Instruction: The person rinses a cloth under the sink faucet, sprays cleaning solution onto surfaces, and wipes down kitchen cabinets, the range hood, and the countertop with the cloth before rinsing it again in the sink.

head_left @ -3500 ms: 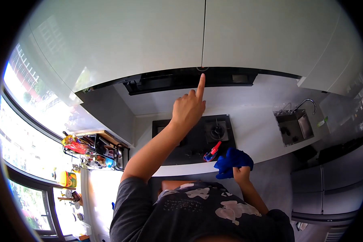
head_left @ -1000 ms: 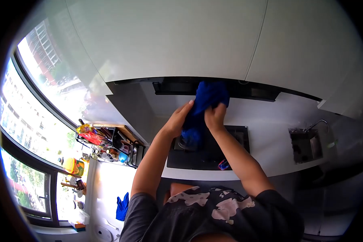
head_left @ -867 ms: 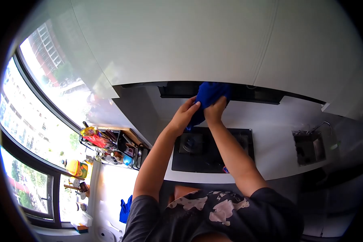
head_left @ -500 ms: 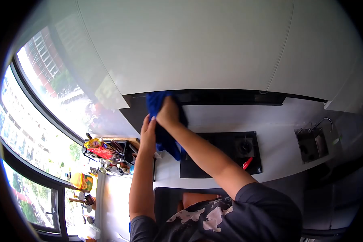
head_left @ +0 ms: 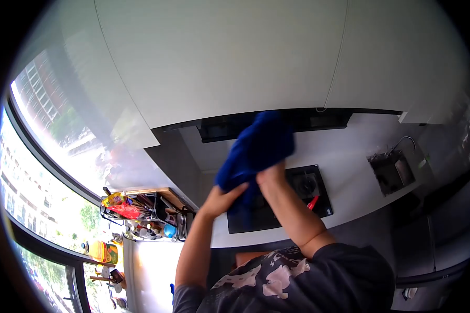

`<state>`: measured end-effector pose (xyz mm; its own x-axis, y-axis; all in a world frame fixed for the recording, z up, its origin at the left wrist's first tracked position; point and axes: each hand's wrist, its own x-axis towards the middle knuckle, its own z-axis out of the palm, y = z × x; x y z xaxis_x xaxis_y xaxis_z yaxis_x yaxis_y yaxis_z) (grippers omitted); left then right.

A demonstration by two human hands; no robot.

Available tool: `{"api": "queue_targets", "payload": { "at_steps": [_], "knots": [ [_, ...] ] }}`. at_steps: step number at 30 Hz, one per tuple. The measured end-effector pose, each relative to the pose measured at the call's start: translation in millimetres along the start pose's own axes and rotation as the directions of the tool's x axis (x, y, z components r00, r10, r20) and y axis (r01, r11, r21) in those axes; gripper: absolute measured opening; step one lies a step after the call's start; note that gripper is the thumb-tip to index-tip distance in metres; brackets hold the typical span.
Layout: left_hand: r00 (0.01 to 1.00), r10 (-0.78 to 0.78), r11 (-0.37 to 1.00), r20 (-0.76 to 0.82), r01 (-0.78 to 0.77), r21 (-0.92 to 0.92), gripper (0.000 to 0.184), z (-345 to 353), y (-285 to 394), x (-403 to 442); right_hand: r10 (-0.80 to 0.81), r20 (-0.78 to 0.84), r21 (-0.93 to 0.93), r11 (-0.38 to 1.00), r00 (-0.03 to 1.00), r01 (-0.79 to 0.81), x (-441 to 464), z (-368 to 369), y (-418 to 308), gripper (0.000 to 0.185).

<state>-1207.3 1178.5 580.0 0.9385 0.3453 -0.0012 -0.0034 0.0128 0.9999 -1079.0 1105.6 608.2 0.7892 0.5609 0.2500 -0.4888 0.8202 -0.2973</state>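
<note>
A dark blue cloth [head_left: 258, 146] hangs bunched and slightly blurred in front of the range hood [head_left: 324, 120], above the black cooktop [head_left: 266, 216]. My left hand [head_left: 222, 201] grips its lower left edge, with the thumb pointing right. At the cloth's lower right, my right hand [head_left: 271, 175] is closed on it; folds of fabric cover most of those fingers. A narrow strip of cloth dangles between the two hands.
White wall cabinets [head_left: 219, 57] fill the upper view. On the left, a rack [head_left: 156, 211] holds utensils and several bottles beside the window [head_left: 47, 198]. A red object [head_left: 313, 202] lies on the cooktop. The sink [head_left: 391, 172] is at the right.
Both hands have moved right with the cloth, from the hood's left end towards its middle. My left hand has come down to the cloth's lower edge, and the cloth is spread wider.
</note>
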Motion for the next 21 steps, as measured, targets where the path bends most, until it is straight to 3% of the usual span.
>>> {"api": "queue_targets", "payload": {
  "at_steps": [2, 5, 6, 8, 10, 11, 12, 13, 15, 16, 17, 18, 21],
  "knots": [
    [0.996, 0.087, 0.992, -0.015, -0.088, -0.093, 0.055, 38, -6, 33, -0.168, -0.048, -0.321, 0.936, 0.985, 0.144, 23, -28, -22, 0.031],
    [0.981, 0.194, 0.98, 0.004, -0.195, 0.031, 0.042, 54, 15, 62, -0.278, -0.047, -0.308, 0.918, 0.96, 0.25, 51, -20, -54, 0.029],
    [0.981, 0.195, 0.98, -0.008, -0.195, 0.035, 0.042, 51, 23, 66, -0.291, -0.135, -0.243, 0.936, 0.947, 0.253, 64, -15, -55, 0.021],
    [0.977, 0.21, 0.954, -0.046, -0.194, 0.227, 0.038, 39, 43, 59, -0.253, -0.221, -0.165, 0.961, 0.942, 0.22, 68, 6, -40, 0.015],
    [0.982, 0.16, 0.963, -0.101, -0.132, 0.235, 0.034, 18, 52, 44, -0.247, -0.244, -0.543, 0.836, 0.938, 0.079, 61, 36, -20, 0.01],
    [0.974, 0.179, 0.969, -0.14, -0.15, 0.199, 0.034, 0, 45, 38, -0.244, -0.251, -0.386, 0.913, 0.937, 0.134, 69, 35, 3, 0.009],
    [0.965, 0.196, 0.972, -0.176, -0.167, 0.164, 0.034, -17, 41, 28, -0.22, -0.134, -0.612, 0.785, 0.966, 0.094, 76, 27, 28, 0.013],
    [0.956, 0.16, 0.983, -0.246, -0.133, 0.123, 0.032, -35, 42, 16, -0.133, -0.25, -0.519, 0.855, 0.959, -0.017, 67, 53, 50, 0.015],
    [0.915, 0.119, 0.993, -0.386, -0.116, 0.029, 0.03, -69, 43, -10, -0.029, -0.101, -0.76, 0.647, 0.994, -0.059, 55, 78, 88, 0.024],
    [0.884, 0.113, 0.991, -0.455, -0.136, -0.018, 0.029, -86, 44, -22, -0.045, -0.055, -0.77, 0.638, 0.997, -0.013, 64, 73, 124, 0.025],
    [0.847, 0.097, 0.986, -0.522, -0.153, -0.064, 0.029, -102, 45, -33, -0.311, -0.005, -0.797, 0.575, 0.95, 0.184, 82, 57, 181, 0.014],
    [0.807, 0.078, 0.979, -0.585, -0.173, -0.109, 0.028, -116, 46, -43, -0.282, -0.001, -0.77, 0.613, 0.959, 0.179, 78, 68, 207, 0.01],
    [0.763, 0.033, 0.993, -0.646, -0.1, -0.068, 0.029, -148, 56, -73, -0.285, 0.17, -0.843, 0.454, 0.943, 0.289, 80, 65, 279, 0.007]
  ]
}}
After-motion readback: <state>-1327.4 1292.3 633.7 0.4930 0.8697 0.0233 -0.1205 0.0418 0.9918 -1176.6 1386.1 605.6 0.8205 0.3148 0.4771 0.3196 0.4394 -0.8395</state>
